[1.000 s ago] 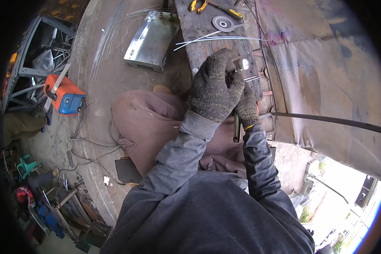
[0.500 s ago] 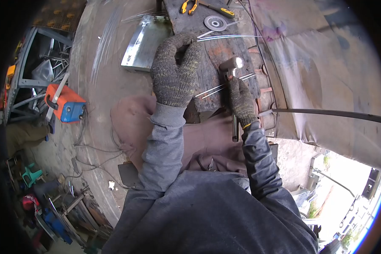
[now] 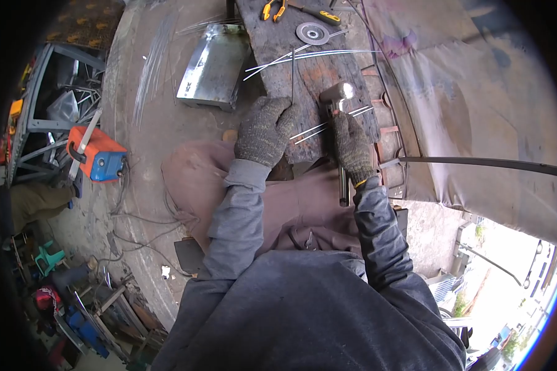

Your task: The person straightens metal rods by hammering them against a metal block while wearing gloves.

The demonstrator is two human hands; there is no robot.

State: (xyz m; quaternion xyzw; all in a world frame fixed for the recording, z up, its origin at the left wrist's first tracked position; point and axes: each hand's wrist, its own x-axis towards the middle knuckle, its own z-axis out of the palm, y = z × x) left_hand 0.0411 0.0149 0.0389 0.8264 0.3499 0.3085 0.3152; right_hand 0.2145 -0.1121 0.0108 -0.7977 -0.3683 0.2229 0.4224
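Observation:
My left hand (image 3: 266, 131), in a grey knitted glove, is closed at the left edge of the dark wooden board (image 3: 312, 73). A thin dark rod (image 3: 293, 74) rises from its fingertips over the board. My right hand (image 3: 354, 147), gloved too, is wrapped round the handle of a hammer (image 3: 336, 93), whose shiny head rests over the board's right part. Two short thin rods (image 3: 309, 132) lie between the hands and run behind the hammer. Longer thin rods (image 3: 328, 54) cross farther up, near a round disc (image 3: 312, 33).
Orange-handled pliers (image 3: 273, 8) and a yellow-black tool (image 3: 322, 13) lie at the board's far end. Left of it is a bent shiny metal sheet (image 3: 213, 65). An orange-blue machine (image 3: 99, 154) with cables stands farther left. Another person's leg (image 3: 40, 201) shows at the left edge.
My left hand has moved down towards me, and an upright dark rod now shows at its fingertips. The long rods' left ends are uncovered. My right hand and the hammer have barely moved.

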